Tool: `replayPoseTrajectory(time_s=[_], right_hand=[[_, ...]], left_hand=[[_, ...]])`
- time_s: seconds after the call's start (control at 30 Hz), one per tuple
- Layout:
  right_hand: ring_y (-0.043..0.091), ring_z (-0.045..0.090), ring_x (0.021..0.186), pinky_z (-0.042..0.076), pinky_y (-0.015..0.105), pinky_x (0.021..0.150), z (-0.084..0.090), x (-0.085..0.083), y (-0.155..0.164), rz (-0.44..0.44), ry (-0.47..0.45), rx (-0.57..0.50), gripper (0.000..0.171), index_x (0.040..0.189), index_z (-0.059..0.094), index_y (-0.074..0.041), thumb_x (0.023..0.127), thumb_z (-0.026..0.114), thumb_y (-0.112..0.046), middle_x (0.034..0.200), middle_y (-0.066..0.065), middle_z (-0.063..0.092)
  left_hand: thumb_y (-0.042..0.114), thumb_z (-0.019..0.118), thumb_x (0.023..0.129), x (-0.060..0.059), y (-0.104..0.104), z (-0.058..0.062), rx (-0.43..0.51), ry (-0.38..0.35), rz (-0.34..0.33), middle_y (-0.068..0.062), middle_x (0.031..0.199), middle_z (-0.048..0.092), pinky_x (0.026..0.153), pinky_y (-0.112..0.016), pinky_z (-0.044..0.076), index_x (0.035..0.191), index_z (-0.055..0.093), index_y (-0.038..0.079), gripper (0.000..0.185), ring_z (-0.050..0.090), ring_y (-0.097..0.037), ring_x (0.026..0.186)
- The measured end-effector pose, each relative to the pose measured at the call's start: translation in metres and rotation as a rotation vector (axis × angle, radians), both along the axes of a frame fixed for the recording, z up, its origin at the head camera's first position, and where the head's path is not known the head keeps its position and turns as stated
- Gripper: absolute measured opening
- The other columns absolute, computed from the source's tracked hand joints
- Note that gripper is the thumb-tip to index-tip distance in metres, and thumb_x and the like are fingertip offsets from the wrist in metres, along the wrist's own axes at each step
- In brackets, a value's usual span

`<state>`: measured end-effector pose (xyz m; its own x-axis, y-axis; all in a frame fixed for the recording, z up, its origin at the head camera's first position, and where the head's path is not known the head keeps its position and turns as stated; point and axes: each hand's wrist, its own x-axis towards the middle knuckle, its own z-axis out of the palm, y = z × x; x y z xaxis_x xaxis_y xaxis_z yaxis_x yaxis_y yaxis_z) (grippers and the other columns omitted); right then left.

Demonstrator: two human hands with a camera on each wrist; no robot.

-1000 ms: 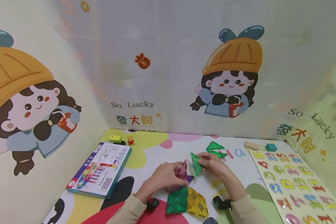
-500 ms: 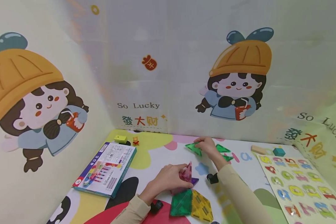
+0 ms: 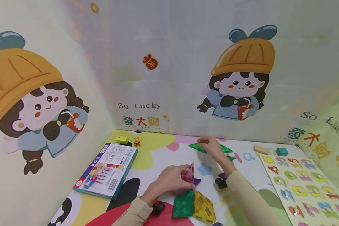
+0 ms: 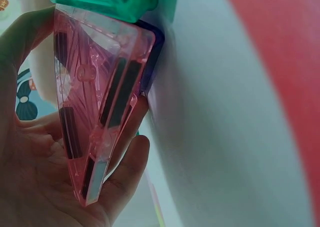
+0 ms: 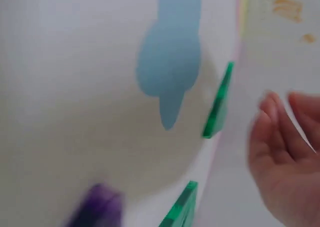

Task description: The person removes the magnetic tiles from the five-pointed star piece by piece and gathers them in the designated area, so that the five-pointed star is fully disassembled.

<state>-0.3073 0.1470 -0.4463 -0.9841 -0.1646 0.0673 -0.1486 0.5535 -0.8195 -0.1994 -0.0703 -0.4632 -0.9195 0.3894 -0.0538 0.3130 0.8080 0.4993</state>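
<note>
My left hand [image 3: 172, 180] grips pink magnetic tiles [image 4: 100, 87], which look triangular and have dark strips along their edges. A purple tile [image 3: 197, 181] shows just beside them. Closer to me, a green tile [image 3: 183, 204] lies edge to edge with a yellow tile [image 3: 204, 207]. At the back of the table my right hand [image 3: 210, 147] hovers by a flat green triangular tile [image 3: 196, 147]. In the right wrist view its loosely bent fingers stand apart from the green tile [image 5: 218, 104] and hold nothing. Another green triangular tile [image 3: 226, 148] lies to its right.
A boxed toy set [image 3: 107, 169] lies on the left, with a yellow block [image 3: 121, 140] and a small bear figure [image 3: 137, 142] behind it. On the right are a number board [image 3: 302, 185], a wooden block [image 3: 261, 149] and a teal block [image 3: 282, 152]. A second purple tile [image 3: 222, 175] lies near the right wrist.
My right hand has carried a green triangular tile from near the pink tiles to the back of the table and let it go there. The left hand keeps its grip on the pink tiles.
</note>
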Motion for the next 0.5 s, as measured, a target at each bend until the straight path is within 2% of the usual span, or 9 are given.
replayPoseTrajectory(time_s=[0.13, 0.27, 0.4, 0.5], right_hand=[[0.024, 0.066, 0.087, 0.055, 0.038, 0.079, 0.001, 0.035, 0.005, 0.138, -0.13, -0.045, 0.027, 0.114, 0.068, 0.002, 0.097, 0.06, -0.018, 0.099, 0.015, 0.073], [0.019, 0.064, 0.079, 0.054, 0.031, 0.074, -0.008, 0.067, 0.009, 0.261, -0.22, -0.11, 0.027, 0.105, 0.071, 0.0, 0.097, 0.061, -0.024, 0.09, 0.015, 0.071], [0.018, 0.06, 0.073, 0.051, 0.03, 0.068, -0.015, 0.084, 0.006, 0.342, -0.276, -0.168, 0.027, 0.097, 0.071, -0.001, 0.097, 0.062, -0.026, 0.081, 0.014, 0.068], [0.016, 0.058, 0.067, 0.049, 0.027, 0.063, -0.017, 0.089, 0.001, 0.351, -0.319, -0.197, 0.029, 0.092, 0.068, 0.0, 0.096, 0.064, -0.028, 0.074, 0.007, 0.065]], left_hand=[[0.072, 0.072, 0.072, 0.0, -0.001, 0.0, 0.006, 0.012, -0.007, 0.004, 0.108, 0.072, 0.079, -0.035, 0.049, 0.141, 0.056, 0.029, 0.083, 0.059, -0.009, 0.089], [0.073, 0.072, 0.071, 0.0, -0.001, 0.0, 0.01, 0.012, -0.005, 0.004, 0.109, 0.072, 0.079, -0.035, 0.049, 0.141, 0.056, 0.027, 0.084, 0.059, -0.01, 0.09], [0.072, 0.072, 0.072, 0.001, -0.002, 0.0, 0.008, 0.032, -0.001, 0.003, 0.112, 0.073, 0.081, -0.037, 0.05, 0.139, 0.058, 0.026, 0.083, 0.061, -0.011, 0.093], [0.072, 0.072, 0.072, 0.001, 0.0, -0.001, 0.013, 0.048, -0.01, 0.003, 0.11, 0.073, 0.08, -0.036, 0.05, 0.138, 0.059, 0.025, 0.082, 0.061, -0.01, 0.092]])
